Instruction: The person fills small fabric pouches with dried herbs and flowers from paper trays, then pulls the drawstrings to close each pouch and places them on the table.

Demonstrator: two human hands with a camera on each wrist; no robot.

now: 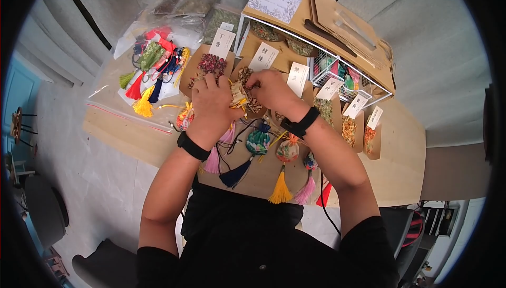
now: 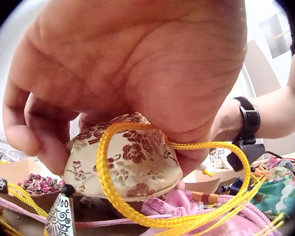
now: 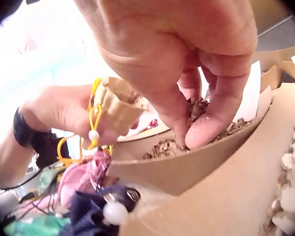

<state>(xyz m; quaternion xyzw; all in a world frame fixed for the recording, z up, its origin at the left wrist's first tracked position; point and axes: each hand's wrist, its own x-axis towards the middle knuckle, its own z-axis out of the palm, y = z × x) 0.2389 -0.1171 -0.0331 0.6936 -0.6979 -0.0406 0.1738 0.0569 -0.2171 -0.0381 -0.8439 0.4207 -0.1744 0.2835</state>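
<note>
My left hand (image 1: 211, 103) grips a cream brocade pouch (image 2: 130, 164) with brown flower patterns. A yellow drawstring cord (image 2: 104, 167) loops from it. In the right wrist view the pouch's gathered mouth faces up, open. To its right, my right hand (image 1: 273, 92) reaches into a brown paper tray (image 3: 172, 172) of chopped dried herb. Thumb and fingers pinch some brown herb pieces (image 3: 197, 109) just above the heap. Reddish dried rosebuds (image 1: 213, 63) fill the neighbouring tray, beside the left hand.
Finished-looking sachets with tassels, including a green one (image 1: 258, 139) and an orange one (image 1: 287, 150), lie along the table's front. More labelled herb trays (image 1: 349, 130) run to the right. A white wire rack (image 1: 322, 66) stands behind; tasselled cords (image 1: 153, 61) lie on a plastic bag at left.
</note>
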